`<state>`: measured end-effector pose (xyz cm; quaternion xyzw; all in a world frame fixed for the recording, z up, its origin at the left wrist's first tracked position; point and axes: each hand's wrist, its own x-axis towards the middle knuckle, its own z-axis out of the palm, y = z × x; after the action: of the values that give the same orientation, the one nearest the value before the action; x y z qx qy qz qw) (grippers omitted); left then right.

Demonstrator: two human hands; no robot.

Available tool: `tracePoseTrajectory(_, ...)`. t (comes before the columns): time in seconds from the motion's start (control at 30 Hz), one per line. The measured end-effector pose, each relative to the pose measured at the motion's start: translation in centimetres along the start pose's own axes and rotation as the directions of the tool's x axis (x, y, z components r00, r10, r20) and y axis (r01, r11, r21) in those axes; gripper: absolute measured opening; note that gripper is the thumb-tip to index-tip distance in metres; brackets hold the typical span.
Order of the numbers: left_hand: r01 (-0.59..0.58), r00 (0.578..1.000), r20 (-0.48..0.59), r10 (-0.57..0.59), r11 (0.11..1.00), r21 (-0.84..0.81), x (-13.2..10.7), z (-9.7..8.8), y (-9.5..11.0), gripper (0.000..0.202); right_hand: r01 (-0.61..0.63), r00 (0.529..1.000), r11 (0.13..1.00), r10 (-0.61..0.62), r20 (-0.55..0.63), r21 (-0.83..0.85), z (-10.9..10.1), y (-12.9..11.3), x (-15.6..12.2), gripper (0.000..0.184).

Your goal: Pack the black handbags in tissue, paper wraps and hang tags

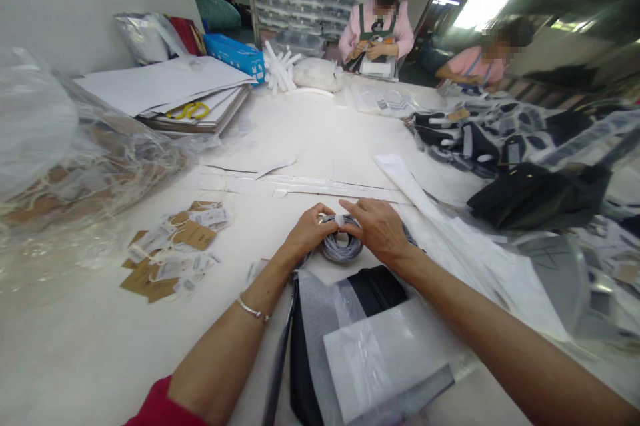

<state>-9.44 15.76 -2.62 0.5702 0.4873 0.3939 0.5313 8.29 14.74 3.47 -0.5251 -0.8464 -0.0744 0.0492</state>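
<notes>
Head view — noted grey coil (343, 253) just beyond black bag (383, 289); found it pinched at far rim, by white band (341, 220), between thumbs and curled fingers of left hand (307, 231) and right hand (380, 226) — with little gap.

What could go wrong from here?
1. The grey coil could spring loose if either the left hand or right hand slips; whether the white band is fastened isn't clear.
2. The tags lie loose in a pile near the left arm; a sweep might scatter them.
</notes>
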Motion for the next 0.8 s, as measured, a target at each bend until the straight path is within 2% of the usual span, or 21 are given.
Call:
tracePoseTrajectory(0.07,-0.010,1.000,0.000,0.010,1.000,0.006,0.0,0.0,0.2,0.024,0.226,0.974,0.972,-0.226,0.014,-0.064,-0.7,-0.2,0.4,0.029)
tracePoseTrajectory(0.13,-0.026,1.000,-0.003,0.026,1.000,0.011,-0.1,0.1,0.6,0.025,0.314,0.949,0.946,-0.312,0.041,-0.083,-1.0,-0.6,0.9,0.028)
tracePoseTrajectory(0.2,-0.041,0.999,-0.006,0.042,0.999,0.025,-0.2,0.1,1.1,0.027,0.278,0.959,0.957,-0.271,0.087,-0.085,-0.9,-1.2,1.2,0.039)
tracePoseTrajectory(0.3,-0.050,0.999,0.003,0.050,0.997,0.053,-0.4,0.0,1.7,0.028,0.105,0.974,0.988,-0.079,0.212,-0.115,-0.6,-2.3,1.6,0.056)
tracePoseTrajectory(0.4,-0.065,0.997,0.040,0.062,0.996,0.061,-0.5,-0.3,1.9,0.027,0.025,0.962,0.989,0.015,0.273,-0.145,-0.6,-3.0,1.7,0.061)
tracePoseTrajectory(0.53,-0.134,0.989,0.059,0.133,0.991,0.018,-0.4,-0.6,2.0,0.030,0.021,0.974,0.988,0.014,0.228,-0.153,-0.7,-3.2,1.7,0.057)
tracePoseTrajectory(0.63,-0.125,0.990,0.058,0.125,0.992,0.003,-0.4,-0.5,1.9,0.031,0.014,0.976,0.992,0.014,0.219,-0.127,-0.3,-2.8,1.9,0.056)
tracePoseTrajectory(0.73,-0.062,0.992,0.106,0.062,0.998,-0.007,-0.3,-0.3,1.3,0.030,0.040,0.956,0.999,-0.047,0.288,0.029,-0.1,-1.5,2.4,0.063)
tracePoseTrajectory(0.8,-0.061,0.991,0.120,0.056,0.998,0.033,-0.1,-0.2,0.9,0.030,0.073,0.941,0.974,-0.139,0.309,0.216,-0.7,-0.1,2.6,0.080)
